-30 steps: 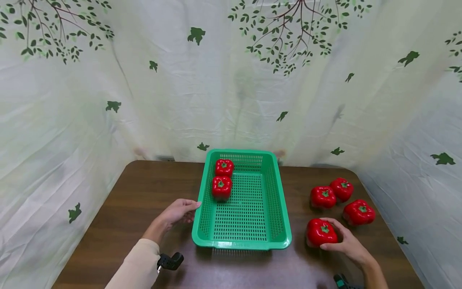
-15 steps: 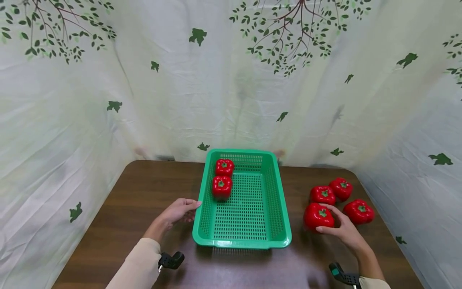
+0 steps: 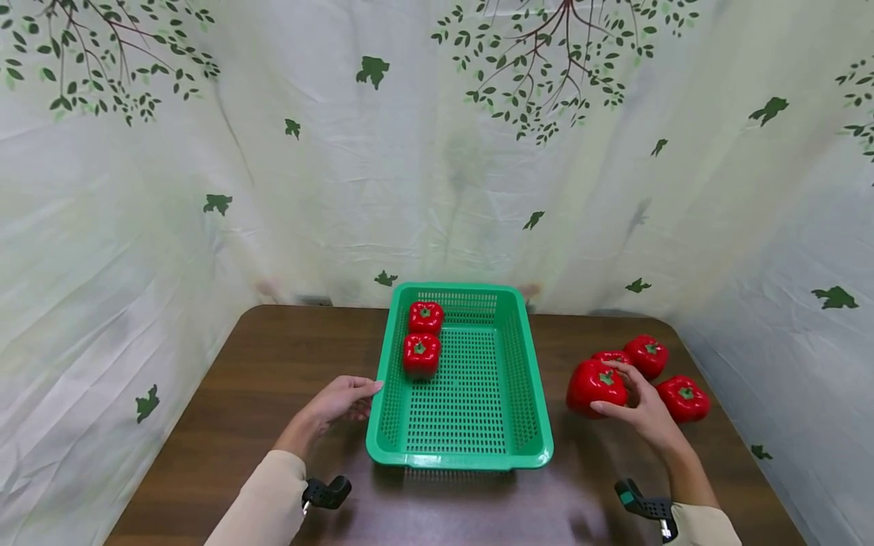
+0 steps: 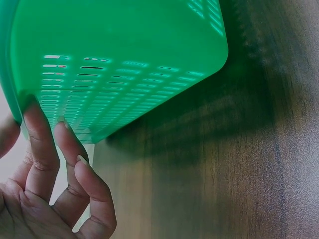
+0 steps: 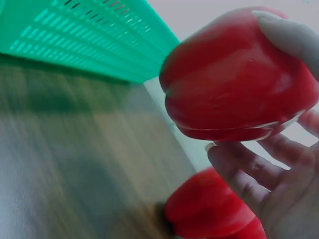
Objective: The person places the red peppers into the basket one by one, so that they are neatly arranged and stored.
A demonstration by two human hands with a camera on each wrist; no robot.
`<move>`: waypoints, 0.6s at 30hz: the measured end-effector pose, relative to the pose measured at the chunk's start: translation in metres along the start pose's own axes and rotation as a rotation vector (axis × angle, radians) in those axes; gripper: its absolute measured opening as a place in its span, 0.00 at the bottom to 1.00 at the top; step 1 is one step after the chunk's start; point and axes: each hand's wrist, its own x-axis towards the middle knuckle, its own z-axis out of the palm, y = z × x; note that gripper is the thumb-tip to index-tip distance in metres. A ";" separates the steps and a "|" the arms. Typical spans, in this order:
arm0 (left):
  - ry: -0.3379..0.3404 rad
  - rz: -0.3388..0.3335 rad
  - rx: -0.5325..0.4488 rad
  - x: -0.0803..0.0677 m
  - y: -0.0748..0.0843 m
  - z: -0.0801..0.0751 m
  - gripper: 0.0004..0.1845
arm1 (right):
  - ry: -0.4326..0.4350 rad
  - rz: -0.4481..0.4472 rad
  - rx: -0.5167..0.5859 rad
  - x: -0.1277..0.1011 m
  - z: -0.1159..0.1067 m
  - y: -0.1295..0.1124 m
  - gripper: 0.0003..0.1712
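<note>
**Pepper lifted beside the green basket**

Cream fabric printed with green leaves and branches [image 3: 437, 152] drapes behind and to both sides of a dark brown wooden table [image 3: 259, 356]. At the table's middle sits a green slotted plastic basket [image 3: 471, 447], its long side running away from the person. Two red bell peppers lie inside it along the left wall, one in the far left corner [image 3: 426, 316] and one just in front of it [image 3: 420, 354], close together.

On the table to the right of the basket is a cluster of three more red peppers: one at the back [image 3: 646, 355], one nearer the right edge [image 3: 684, 397], and one [image 3: 610, 356] mostly hidden behind the raised fruit.

At the basket's left wall rests the left hand [image 3: 339, 400], fingers extended and relaxed, fingertips [image 4: 35, 119] touching the wall near the rim, holding nothing.

Thumb and fingers of the right hand [image 3: 638, 409] are curled round a held red pepper [image 3: 595, 385], which is off the table, just right of the basket and in front of the cluster. In the right wrist view that pepper [image 5: 234, 74] hangs clear of the wood, with another pepper below it.
</note>
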 end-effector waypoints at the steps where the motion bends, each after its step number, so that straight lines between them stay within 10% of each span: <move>1: 0.001 0.000 -0.002 0.000 0.000 0.000 0.23 | 0.005 -0.008 0.000 0.001 0.001 -0.002 0.45; 18: 0.019 -0.012 -0.001 0.000 -0.002 0.001 0.23 | 0.031 -0.103 0.061 0.020 0.011 -0.032 0.40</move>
